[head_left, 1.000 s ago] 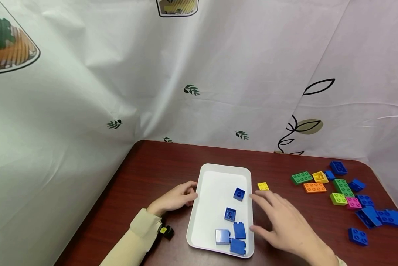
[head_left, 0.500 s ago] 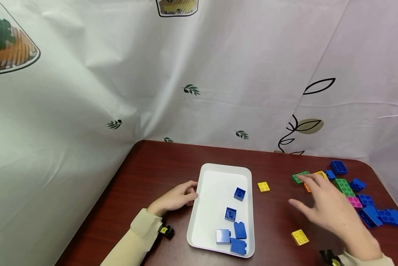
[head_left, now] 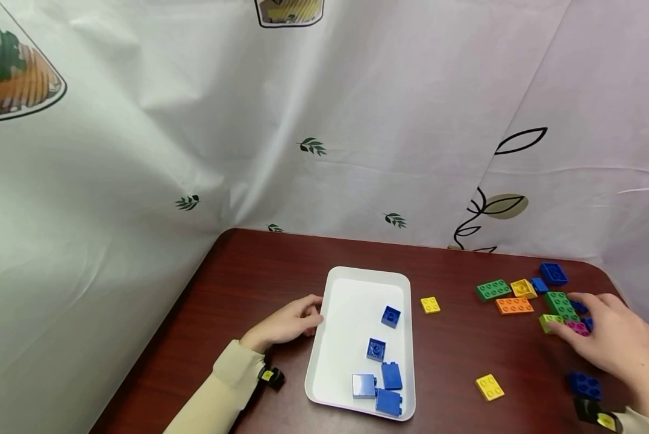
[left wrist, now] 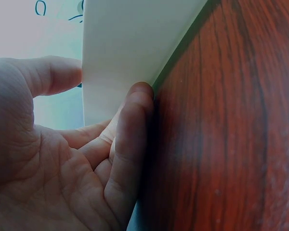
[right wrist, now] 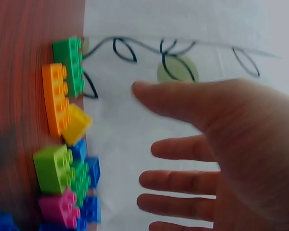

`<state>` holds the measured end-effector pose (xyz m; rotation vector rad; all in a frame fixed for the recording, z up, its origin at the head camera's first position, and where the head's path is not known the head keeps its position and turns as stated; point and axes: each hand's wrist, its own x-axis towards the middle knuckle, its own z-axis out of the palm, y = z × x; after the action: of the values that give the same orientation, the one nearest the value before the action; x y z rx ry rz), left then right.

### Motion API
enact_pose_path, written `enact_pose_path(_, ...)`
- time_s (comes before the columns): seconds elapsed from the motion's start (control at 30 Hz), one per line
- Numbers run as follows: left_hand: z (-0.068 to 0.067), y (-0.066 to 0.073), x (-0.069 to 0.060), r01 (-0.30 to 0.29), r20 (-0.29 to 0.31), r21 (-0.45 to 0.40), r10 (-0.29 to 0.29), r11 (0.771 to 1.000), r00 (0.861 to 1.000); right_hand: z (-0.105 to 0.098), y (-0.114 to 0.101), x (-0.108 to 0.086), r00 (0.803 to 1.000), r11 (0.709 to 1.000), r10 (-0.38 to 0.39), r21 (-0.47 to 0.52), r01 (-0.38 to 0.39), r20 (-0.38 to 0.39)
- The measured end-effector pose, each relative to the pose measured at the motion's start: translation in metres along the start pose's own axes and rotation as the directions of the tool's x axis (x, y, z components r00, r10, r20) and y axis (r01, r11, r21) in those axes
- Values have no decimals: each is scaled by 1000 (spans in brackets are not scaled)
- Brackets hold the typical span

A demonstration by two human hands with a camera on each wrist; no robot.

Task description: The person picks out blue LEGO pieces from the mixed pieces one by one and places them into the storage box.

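Observation:
A white tray (head_left: 357,337) lies in the middle of the table, with several blue bricks in it, such as one blue brick (head_left: 391,316) near its right side. My left hand (head_left: 287,323) holds the tray's left edge. In the left wrist view the thumb (left wrist: 62,76) touches the rim while fingers (left wrist: 131,139) lie against the outer wall. At the right, my right hand (head_left: 619,334) hovers over the brick pile, thumb and fingers spread, nothing between them. Nearest are a lime green brick (right wrist: 52,171), a pink brick (right wrist: 59,209) and a green brick (head_left: 561,306).
Beyond the hand lie an orange brick (head_left: 514,305), a green brick (head_left: 493,290), a yellow brick (head_left: 523,289) and a blue brick (head_left: 554,273). Two flat yellow bricks, one at the tray's right (head_left: 429,305), sit apart. Another blue brick (head_left: 584,386) is near the right wrist.
My right hand has moved rightward from beside the tray to the brick pile, uncovering a yellow brick on the table. The left hand and the tray have stayed put.

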<state>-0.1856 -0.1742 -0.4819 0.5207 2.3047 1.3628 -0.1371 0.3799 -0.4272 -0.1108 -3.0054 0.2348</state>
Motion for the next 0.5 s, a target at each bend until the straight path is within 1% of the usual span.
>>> enact_pose_path(0.07,0,0,-1,0,-3,-5,0,1000,1000,1,9,0,1000,999,27,-20,-27,-1)
enact_pose_path(0.13,0,0,-1,-4,-6,-13,4,1000,1000,5,19,-2,999,998,46,-32,-47,-26)
enact_pose_path(0.3,1,-1,0,-8,-1,-11,8,1000,1000,23,49,-6,993,997,70,22,-68,-97)
enact_pose_path(0.4,1,-1,0,-3,3,-1,3,1000,1000,33,63,-9,990,993,103,66,-97,-99)
enact_pose_path(0.5,1,-2,1,-5,2,4,5,1000,1000,39,71,-10,985,987,151,73,-145,-78)
